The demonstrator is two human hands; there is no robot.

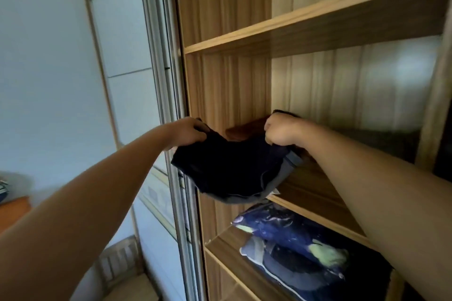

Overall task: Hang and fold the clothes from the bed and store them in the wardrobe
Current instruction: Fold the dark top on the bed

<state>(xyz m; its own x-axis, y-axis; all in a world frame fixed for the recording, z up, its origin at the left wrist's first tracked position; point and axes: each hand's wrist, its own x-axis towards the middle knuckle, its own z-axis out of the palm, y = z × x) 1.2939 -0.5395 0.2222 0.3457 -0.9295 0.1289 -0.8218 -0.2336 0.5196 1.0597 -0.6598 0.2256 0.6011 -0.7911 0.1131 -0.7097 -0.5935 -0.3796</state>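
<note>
Left hand [192, 133] and right hand [281, 132] grip soft dark garment [227, 168] over wood-grain shelf [313, 186].

Your left hand [189, 133] and right hand [281, 132] each grip an upper corner of a dark folded garment [227, 166] with a grey band along its lower edge; you hold it at the front edge of the middle shelf [315, 178] of the wooden wardrobe [220, 7]; its lower left part hangs past that edge; on the shelf below lies a dark blue package [293, 239] in shiny wrapping; the sliding door's metal frame [168, 80] stands just left of your left hand.
</note>
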